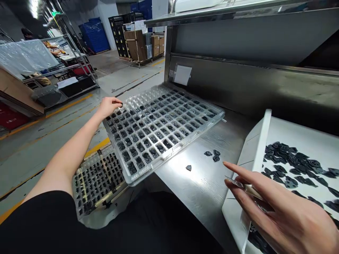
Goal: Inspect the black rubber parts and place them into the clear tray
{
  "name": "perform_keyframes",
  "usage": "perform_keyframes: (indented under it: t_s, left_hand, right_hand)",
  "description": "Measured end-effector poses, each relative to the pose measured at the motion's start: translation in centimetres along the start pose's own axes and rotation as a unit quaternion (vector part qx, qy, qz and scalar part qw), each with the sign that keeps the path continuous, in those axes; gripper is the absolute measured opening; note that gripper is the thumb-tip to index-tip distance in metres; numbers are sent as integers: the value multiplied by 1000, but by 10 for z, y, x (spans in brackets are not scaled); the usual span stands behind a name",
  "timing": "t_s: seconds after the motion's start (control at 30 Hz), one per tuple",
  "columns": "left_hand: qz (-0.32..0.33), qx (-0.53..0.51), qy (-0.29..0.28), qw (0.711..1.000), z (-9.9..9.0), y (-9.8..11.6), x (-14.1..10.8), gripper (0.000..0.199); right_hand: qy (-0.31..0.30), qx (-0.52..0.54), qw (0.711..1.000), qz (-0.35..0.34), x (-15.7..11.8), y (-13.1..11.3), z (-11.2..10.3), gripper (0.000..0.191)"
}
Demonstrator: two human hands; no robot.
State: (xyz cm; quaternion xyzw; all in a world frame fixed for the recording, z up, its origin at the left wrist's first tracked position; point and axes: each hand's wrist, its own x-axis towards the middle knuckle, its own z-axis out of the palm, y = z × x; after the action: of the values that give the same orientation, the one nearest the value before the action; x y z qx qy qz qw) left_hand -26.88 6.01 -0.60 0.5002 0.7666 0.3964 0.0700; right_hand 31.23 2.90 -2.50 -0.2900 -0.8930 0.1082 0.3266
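Note:
A clear plastic tray with many pockets lies tilted over the left edge of the metal bench. Small black parts with round openwork fill most pockets; several at the far left corner look bare. My left hand is at the tray's left edge, its fingertips pinched on a small dark part. Over the white bin's near edge, my right hand is closed around a thin tool with a pointed metal tip; its exact kind is partly hidden by the fingers. Several loose black parts lie on the bench between tray and bin.
A white bin holding a pile of black parts stands on the metal bench. Lower left, another filled tray sits below bench height. A metal shelf overhangs the back. Racks and cartons stand across the floor.

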Motion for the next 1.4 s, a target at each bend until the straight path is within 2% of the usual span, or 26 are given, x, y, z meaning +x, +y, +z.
perform_keyframes:
  t_s: [0.13, 0.33, 0.47, 0.53, 0.57, 0.63, 0.73, 0.87, 0.97, 1.03, 1.13, 1.4]
  left_hand:
    - [-2, 51, -22, 998, 0, -18, 3, 21]
    - [27, 66, -40, 997, 6, -18, 9, 14]
    - [51, 47, -11, 997, 2, 3, 6, 17]
    - [58, -5, -4, 998, 10, 26, 0, 28]
    - [56, -63, -15, 996, 18, 42, -4, 33]
    - [41, -230, -74, 970, 41, 78, -17, 42]
    - [5, -419, -235, 877, 90, 136, -51, 46]
    - [-48, -480, -440, 757, 146, 200, -111, 45]
    - [-53, -481, -523, 702, 168, 231, -145, 48]
    - [-50, -480, -545, 686, 175, 245, -158, 51]
    - [-55, -471, -560, 680, 180, 259, -169, 55]
    - [-68, -460, -570, 677, 180, 274, -185, 58]
  right_hand:
    - [-24, -12, 998, -50, 6, -2, -4, 38]
    - [-48, -20, 995, -82, 9, -6, -9, 35]
    - [-59, -11, 994, -92, 13, -7, -10, 34]
    - [-62, 5, 994, -91, 13, -7, -10, 33]
    - [-62, 17, 994, -84, 12, -7, -10, 33]
    - [-60, 46, 995, -61, 10, -8, -9, 31]
    - [-28, 76, 997, -14, 6, -12, -10, 29]
    - [48, 60, 996, 45, 8, -19, -12, 20]
    - [82, 74, 991, 73, 12, -21, -13, 16]
    - [90, 96, 988, 83, 13, -19, -13, 20]
    - [99, 91, 988, 72, 12, -14, -11, 25]
    - [98, -97, 990, -31, 9, -7, -14, 27]
